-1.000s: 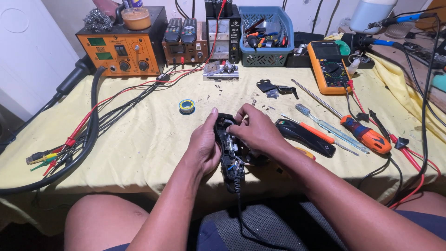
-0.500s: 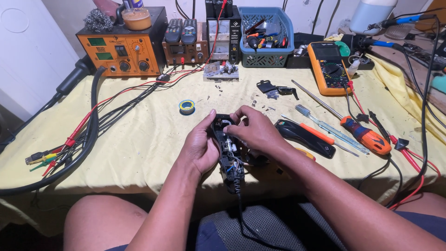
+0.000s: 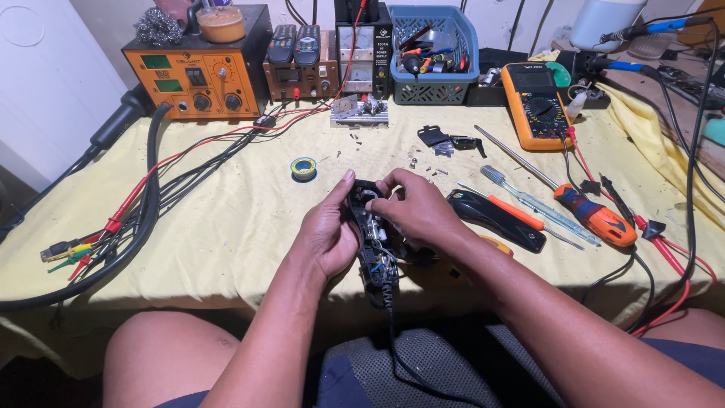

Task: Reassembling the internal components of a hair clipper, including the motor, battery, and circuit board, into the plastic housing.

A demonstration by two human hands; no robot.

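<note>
Yellow-draped surface [image 3: 226,219] crowded with an orange bench unit [image 3: 198,66] far left. Near the middle edge, left hand [image 3: 326,236] and right hand [image 3: 417,208] are wrapped around an opened black device [image 3: 374,245], corded. A slipped fingertip could probably tear its exposed thin wires.

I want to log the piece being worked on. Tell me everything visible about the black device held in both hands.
The black device is a long, narrow plastic body with its shell open, showing coloured wires and small parts inside. It is held over the near edge of the yellow-covered table, its length running away from the person. The left hand cups its left side; the right hand grips its top. A black cord hangs from its near end.
</note>
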